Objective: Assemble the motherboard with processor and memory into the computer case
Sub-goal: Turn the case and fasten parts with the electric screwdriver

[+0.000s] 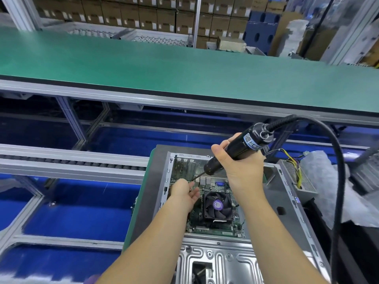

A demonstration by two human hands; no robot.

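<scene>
Both forearms reach over the case [225, 261], where the motherboard [213, 228] lies flat with its fan [217, 204] up. The step looks like screwing the board down. The right hand [240, 160] grips the screwdriver [235, 152], its long axis slanting down-left, bit toward the board's far-left corner. The left hand [184, 193], fingers loosely curled, steadies the tip; whether it pinches a screw cannot be told. Next, the bit must seat squarely.

Screwdriver bit tip [193, 178] hidden behind left hand [183, 193]; screw, if any, not visible. Motherboard [215, 230] partly covered by forearms. Computer case [221, 261] cut off at bottom edge.
</scene>
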